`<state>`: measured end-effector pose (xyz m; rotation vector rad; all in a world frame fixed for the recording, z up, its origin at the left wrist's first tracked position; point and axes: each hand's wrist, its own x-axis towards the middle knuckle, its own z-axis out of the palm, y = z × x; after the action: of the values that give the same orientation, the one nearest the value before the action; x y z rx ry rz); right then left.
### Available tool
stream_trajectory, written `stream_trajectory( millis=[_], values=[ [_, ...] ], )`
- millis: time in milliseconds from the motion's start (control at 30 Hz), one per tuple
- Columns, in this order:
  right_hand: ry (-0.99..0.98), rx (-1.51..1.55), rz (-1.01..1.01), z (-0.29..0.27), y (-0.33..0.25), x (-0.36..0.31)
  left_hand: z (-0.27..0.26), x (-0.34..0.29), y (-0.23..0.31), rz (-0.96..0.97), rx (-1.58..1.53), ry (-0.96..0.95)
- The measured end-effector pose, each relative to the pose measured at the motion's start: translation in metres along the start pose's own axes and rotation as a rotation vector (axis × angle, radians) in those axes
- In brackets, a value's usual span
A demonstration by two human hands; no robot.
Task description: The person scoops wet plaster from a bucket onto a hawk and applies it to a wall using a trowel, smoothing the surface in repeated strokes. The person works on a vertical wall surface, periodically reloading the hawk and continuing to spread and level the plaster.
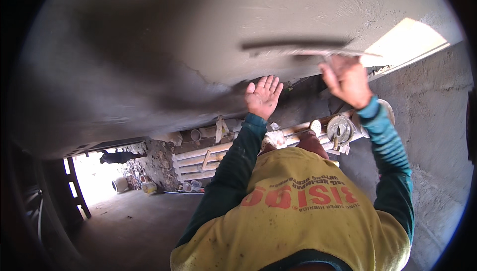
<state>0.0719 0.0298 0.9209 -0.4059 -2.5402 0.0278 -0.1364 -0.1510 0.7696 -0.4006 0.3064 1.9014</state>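
Note:
My right hand [350, 82] is closed around the handle of a long, thin plastering float [288, 51], seen nearly edge-on and slightly blurred. The float lies along the grey plastered wall [218, 17], with its dark shadow beside it; whether its face touches the plaster I cannot tell. Wet-looking plaster ends in a ragged edge below the float. My left hand [263, 97] holds nothing, its palm turned up and fingers spread, close to that lower edge. Both arms are in long green sleeves.
Bamboo poles [203, 161] form a platform under my feet. On it stands a bucket [340, 129] with a tool inside, beside a larger pale bucket [386, 114]. A rough grey side wall [432, 102] rises at right. Far left, a bright doorway [94, 179] has containers [119, 185] nearby.

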Motion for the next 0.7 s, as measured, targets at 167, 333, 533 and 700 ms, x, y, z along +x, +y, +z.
stream_trajectory(
  millis=[167, 333, 533, 700],
  values=[
    [-0.074, 0.111, -0.073, 0.104, -0.035, -0.012, -0.026, 0.008, 0.012, -0.005, -0.001, 0.008],
    [-0.012, 0.01, -0.06, 0.073, -0.04, 0.024, -0.027, 0.01, 0.01, -0.018, 0.055, -0.054],
    [0.022, -0.003, -0.002, -0.054, -0.032, 0.087, -0.031, 0.01, 0.013, -0.037, 0.028, -0.046],
    [0.143, 0.171, 0.11, -0.149, -0.012, 0.128, -0.016, 0.009, 0.007, -0.015, 0.103, 0.043]
  ],
)
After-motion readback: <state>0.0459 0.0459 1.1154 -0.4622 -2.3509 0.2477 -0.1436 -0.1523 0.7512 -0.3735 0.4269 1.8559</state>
